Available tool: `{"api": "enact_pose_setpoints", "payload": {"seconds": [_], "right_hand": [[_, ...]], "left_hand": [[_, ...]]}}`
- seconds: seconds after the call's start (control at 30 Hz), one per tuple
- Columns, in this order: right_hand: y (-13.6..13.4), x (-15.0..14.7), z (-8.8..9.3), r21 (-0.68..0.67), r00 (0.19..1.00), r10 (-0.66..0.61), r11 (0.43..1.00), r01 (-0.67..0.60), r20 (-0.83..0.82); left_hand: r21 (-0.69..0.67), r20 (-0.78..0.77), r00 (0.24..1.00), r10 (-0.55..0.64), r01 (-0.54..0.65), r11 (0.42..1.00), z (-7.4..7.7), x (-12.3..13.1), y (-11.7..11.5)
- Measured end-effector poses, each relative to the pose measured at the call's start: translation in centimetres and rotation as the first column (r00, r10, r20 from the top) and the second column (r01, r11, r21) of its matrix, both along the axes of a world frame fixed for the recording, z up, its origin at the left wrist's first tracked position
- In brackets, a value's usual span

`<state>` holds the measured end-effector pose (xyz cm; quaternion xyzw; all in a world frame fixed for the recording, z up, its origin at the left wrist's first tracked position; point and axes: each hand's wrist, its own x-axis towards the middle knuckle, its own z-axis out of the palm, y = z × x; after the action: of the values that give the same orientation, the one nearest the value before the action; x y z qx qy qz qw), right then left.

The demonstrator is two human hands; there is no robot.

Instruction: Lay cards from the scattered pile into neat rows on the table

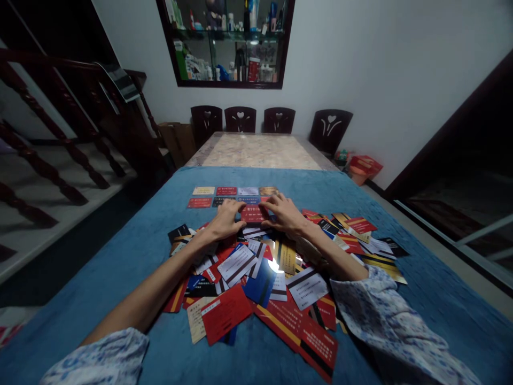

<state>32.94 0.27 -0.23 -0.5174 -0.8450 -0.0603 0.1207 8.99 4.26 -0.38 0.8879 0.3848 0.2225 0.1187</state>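
Between my two hands a red card [252, 214] is held up with its printed face toward me. My left hand [226, 218] pinches its left edge with thumb and fingers. On the opposite edge my right hand [286, 214] grips it the same way. Just beyond lie two rows of cards, among them a white card [248, 191], a red card [226, 191] and a gold card [268, 190]; my hands partly cover the nearer row. Below my wrists spreads a loose heap of cards, including a blue card [260, 283] and a red card [226, 314].
A blue cloth [160, 214] covers the near part of the table, and the bare marbled tabletop [264, 149] shows beyond. More cards [360, 235] spread to the right. Several dark chairs [240, 118] line the far end. A wooden railing [60, 123] stands left.
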Motion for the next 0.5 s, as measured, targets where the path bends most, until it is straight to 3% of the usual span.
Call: {"api": "enact_pose_setpoints", "payload": {"seconds": [0.23, 0.5], "right_hand": [[0.1, -0.4, 0.6, -0.042, 1.0, -0.01, 0.999, 0.011, 0.019], [1.6, -2.1, 2.8, -0.109, 0.997, -0.005, 0.994, 0.013, 0.079]], "left_hand": [[0.04, -0.082, 0.997, 0.0, 0.004, 0.999, 0.6, -0.4, 0.1], [0.037, -0.138, 0.989, 0.049, -0.044, 0.998, 1.3, -1.4, 1.5]]}}
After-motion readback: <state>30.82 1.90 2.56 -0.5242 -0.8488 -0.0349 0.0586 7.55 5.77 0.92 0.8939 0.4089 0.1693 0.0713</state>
